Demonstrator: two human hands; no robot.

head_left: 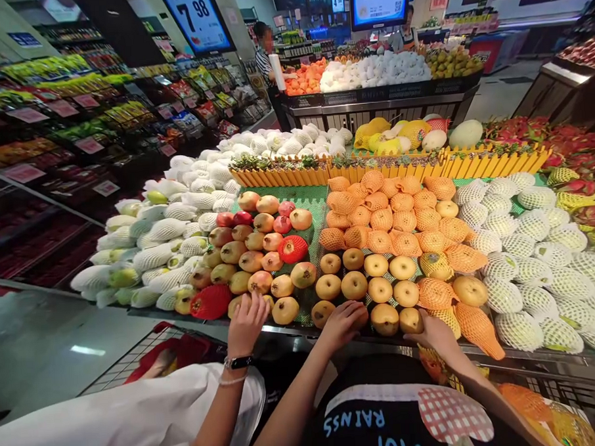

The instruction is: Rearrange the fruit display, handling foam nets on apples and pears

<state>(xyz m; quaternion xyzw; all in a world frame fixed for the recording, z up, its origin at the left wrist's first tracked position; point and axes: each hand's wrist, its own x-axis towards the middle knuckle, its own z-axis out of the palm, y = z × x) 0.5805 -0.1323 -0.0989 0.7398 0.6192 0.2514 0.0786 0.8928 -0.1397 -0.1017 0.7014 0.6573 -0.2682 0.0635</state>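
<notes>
I stand at a fruit display of bare yellow pears (377, 265). My left hand (342, 324) lies on the front row, its fingers curved over a pear that is mostly hidden beneath it. Beside it lies another pear (322, 312). My right hand (433, 333) is at the front edge with its fingers apart, fingertips against a pear (410, 320). Another person's hand (246, 324), with a watch and a white sleeve, reaches onto the reddish-yellow fruit (260, 282) to the left.
Orange-netted fruit (400, 218) fills the middle, and white-netted fruit (535, 252) the right and the left (155, 255). A yellow fence (384, 170) divides the stand. A shopping cart (131, 362) stands low at the left. Two people stand at the far stall (371, 95).
</notes>
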